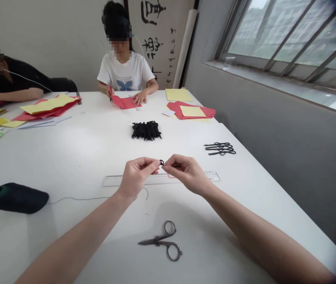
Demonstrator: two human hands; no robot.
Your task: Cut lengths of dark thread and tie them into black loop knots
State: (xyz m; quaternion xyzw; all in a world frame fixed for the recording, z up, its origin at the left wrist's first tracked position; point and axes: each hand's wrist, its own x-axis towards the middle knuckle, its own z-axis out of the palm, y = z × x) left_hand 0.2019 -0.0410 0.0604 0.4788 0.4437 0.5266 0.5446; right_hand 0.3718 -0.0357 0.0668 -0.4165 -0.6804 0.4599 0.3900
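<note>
Between my two hands, just above the ruler, is a small loop of black cord [162, 162]. My left hand [138, 173] pinches one side of it with thumb and forefinger. From the other side my right hand [185, 171] pinches the cord too, and the rest of it is hidden by my fingers. A clear plastic ruler [113, 181] lies under and behind my hands. Nearer to me lie metal scissors [158, 240] with their handles apart. A spool of dark thread [16, 198] rests at the left, its thread running toward my left wrist.
Ahead is a bundle of short black cords [147, 130]. Several looped black cords [220, 148] lie at the right. Red and yellow papers [191, 110] lie beyond, with more papers [46, 105] at the left. Across the table a person [126, 71] handles red paper; another person [22, 79] sits left.
</note>
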